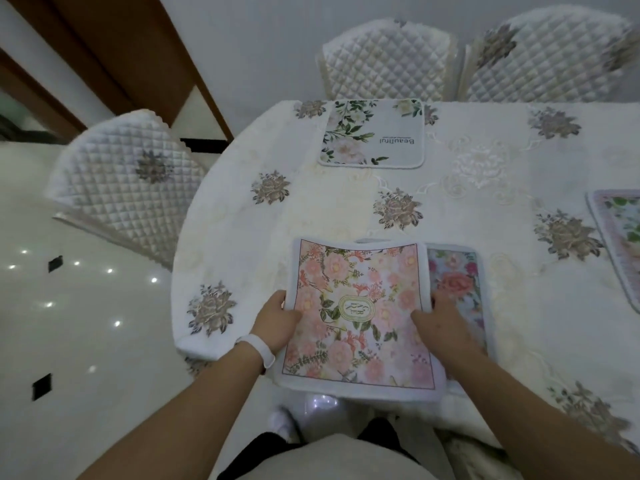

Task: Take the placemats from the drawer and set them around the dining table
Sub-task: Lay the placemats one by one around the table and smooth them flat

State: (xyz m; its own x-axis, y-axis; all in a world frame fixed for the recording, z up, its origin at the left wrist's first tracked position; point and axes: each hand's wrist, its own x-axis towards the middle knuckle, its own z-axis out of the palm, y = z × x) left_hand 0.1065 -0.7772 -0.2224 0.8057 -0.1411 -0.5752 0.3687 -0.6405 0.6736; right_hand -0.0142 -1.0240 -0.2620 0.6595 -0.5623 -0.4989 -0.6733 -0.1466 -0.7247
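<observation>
A pink floral placemat (pixel 360 313) with an oval label lies at the near edge of the dining table (pixel 242 209). My left hand (pixel 278 320) grips its left edge, thumb on top. My right hand (pixel 436 323) holds its right edge, fingers over the border. Under it, to the right, a second placemat (pixel 457 282) with a large rose sticks out. A white placemat (pixel 372 133) printed "Beautiful" lies flat at the far side. Another floral placemat (pixel 620 230) shows at the right edge of view.
The table wears a cream cloth with embroidered flowers. Quilted white chairs stand at the left (pixel 128 185), the far middle (pixel 384 60) and the far right (pixel 547 57). Glossy white floor (pixel 69 341) lies to the left, a wooden door frame (pixel 114 57) beyond.
</observation>
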